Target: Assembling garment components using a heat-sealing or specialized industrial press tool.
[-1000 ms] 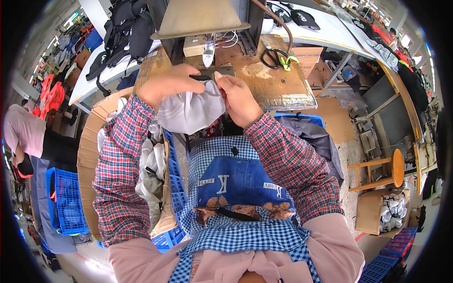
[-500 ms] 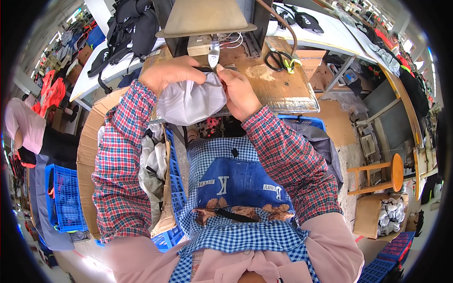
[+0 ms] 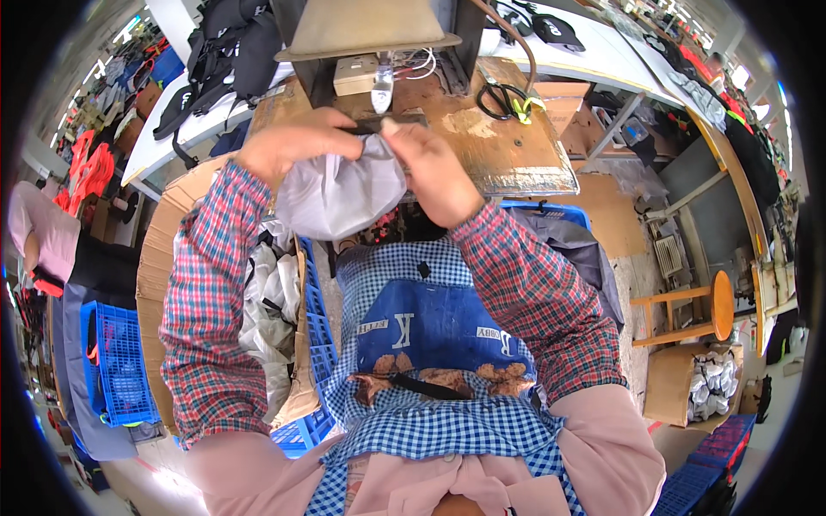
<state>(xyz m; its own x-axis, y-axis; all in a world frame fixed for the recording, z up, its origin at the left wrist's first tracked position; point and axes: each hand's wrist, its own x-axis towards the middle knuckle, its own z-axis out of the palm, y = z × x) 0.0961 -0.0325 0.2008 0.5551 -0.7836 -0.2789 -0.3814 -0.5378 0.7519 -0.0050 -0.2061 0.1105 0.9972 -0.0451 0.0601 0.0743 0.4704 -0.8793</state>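
Note:
A light grey, gathered piece of thin cloth (image 3: 340,196) hangs between my two hands, below the metal tip (image 3: 381,91) of the machine. My left hand (image 3: 301,144) is closed on the cloth's upper left edge, fingers bent over it. Thumb and fingers of my right hand (image 3: 434,172) pinch its upper right corner, close under the tip. A dark strip shows along the top edge between the hands. My right hand is slightly blurred.
Black-handled scissors (image 3: 501,103) with a yellow-green tie lie on the worn wooden table (image 3: 525,168). The machine's beige cover (image 3: 370,30) overhangs the work. A cardboard box of grey cloth pieces (image 3: 271,318) stands left, a blue crate (image 3: 318,318) beside it. A wooden stool (image 3: 718,307) stands right.
Both hands have drawn the cloth slightly toward me, away from the metal tip. The cloth hangs a little lower and further left. The whole view has shifted slightly.

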